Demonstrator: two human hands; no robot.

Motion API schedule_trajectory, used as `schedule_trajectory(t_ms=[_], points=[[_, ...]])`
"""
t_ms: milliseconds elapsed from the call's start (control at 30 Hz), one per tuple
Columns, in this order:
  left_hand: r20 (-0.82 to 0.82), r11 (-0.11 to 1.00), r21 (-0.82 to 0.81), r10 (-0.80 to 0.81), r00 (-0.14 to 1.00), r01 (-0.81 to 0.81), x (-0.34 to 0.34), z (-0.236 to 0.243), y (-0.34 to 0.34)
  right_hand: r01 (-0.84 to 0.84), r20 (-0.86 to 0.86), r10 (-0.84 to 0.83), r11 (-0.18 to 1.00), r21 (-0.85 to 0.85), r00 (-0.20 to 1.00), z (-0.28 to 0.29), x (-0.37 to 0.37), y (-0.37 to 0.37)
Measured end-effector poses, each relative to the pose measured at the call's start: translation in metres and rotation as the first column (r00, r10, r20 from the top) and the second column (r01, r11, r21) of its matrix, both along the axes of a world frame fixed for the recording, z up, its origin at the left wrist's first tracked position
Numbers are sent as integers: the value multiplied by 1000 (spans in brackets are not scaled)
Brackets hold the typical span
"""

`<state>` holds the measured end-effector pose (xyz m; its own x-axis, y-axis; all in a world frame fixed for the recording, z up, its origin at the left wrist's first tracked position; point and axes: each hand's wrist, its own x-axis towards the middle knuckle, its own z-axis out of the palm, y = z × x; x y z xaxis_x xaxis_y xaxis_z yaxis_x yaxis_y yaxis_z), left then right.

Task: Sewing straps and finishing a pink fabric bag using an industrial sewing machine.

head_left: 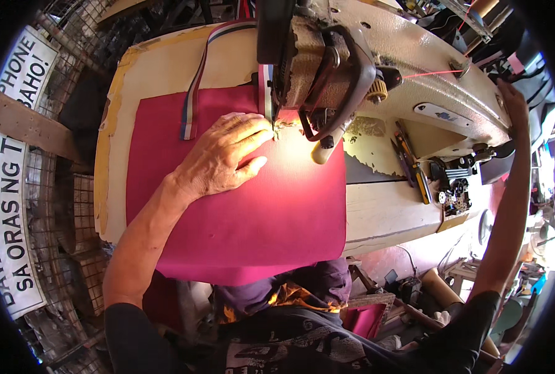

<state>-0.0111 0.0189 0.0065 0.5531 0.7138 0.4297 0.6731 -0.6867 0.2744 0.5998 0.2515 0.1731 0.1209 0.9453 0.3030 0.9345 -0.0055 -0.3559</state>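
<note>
Just left of centre in the head view, towards ten o'clock, the left hand (pixel 227 149) lies over the pink cloth (pixel 240 230), its grip loosely spread: fingers together, thumb apart, palm side down. The cloth covers the middle of the worktop (pixel 383 215), its near edge drooping at six o'clock. One striped ribbon (pixel 189 124) loops over at ten to eleven o'clock, with another length passing beside the presser foot (pixel 275 121) at twelve. At two o'clock the right hand (pixel 513 101) reaches the far end of the sewing machine (pixel 424 53); I cannot tell whether its grip is wide or closed.

The main risk, I judge, is to the left fingertips, which sit right beside the presser foot: any movement of the needle, too small to make out, could catch them. Uneven pressure from that hand could skew the ribbon or pucker the cloth, and the drooping edge could drag it off line. The loose loop might snag.

As for containers, what looks like a wooden box (pixel 386 302) at five o'clock holds dark pink fabric (pixel 366 319); anything deeper is hidden.
</note>
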Motion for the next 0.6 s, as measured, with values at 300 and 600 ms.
schedule_trajectory(t_ms=[300, 600], points=[[39, 998, -49, 33, 999, -31, -2, -3, -4, -1, -240, -20, 996, -86, 971, -2, 1, -11], [18, 994, -111, -8, 1000, 10, -5, -3, -2, -406, 525, 302, 909, 93, 795, 0, 9, -8]])
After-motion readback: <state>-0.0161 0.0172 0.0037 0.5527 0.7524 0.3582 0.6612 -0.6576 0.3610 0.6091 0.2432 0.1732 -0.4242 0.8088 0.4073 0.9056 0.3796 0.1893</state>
